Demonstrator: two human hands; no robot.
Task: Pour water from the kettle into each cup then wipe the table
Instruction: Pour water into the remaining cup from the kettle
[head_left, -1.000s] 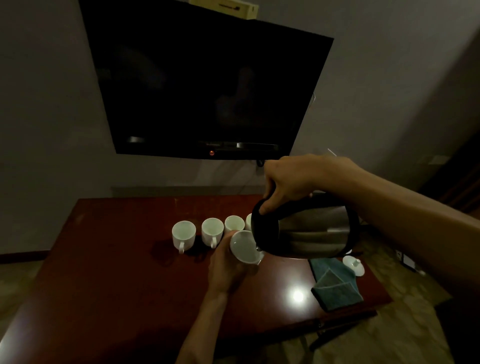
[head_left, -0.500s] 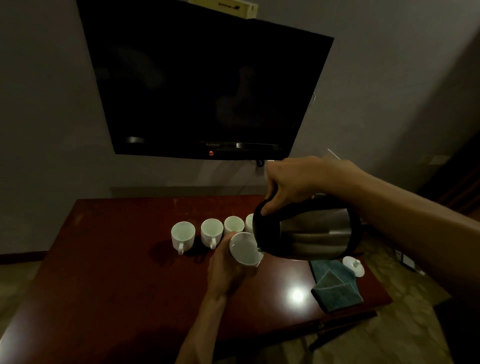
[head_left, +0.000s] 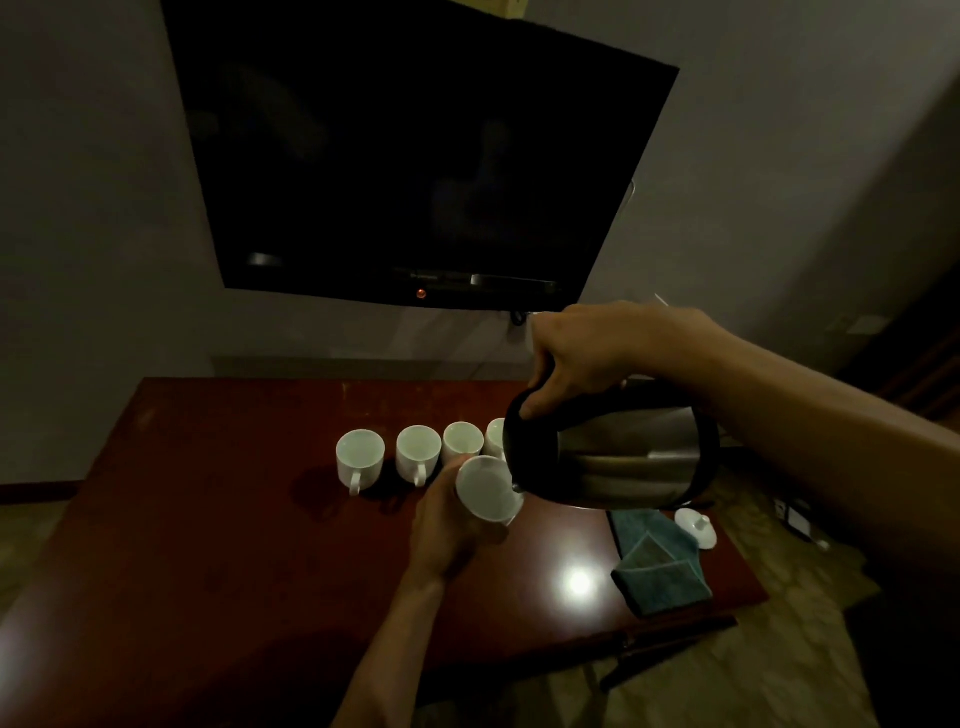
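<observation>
Steel kettle (head_left: 618, 457), white cup (head_left: 485, 491): no legible writing.

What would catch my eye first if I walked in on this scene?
Probably the steel kettle, tipped by the right hand with its spout at a white cup held up in the left hand. Behind them a row of white cups stands on the dark red table, and a big black TV hangs on the wall above.

Five white cups, one kettle
Also one cloth (head_left: 658, 566), one white lid (head_left: 696, 526), one television (head_left: 415, 156), two hands
</observation>
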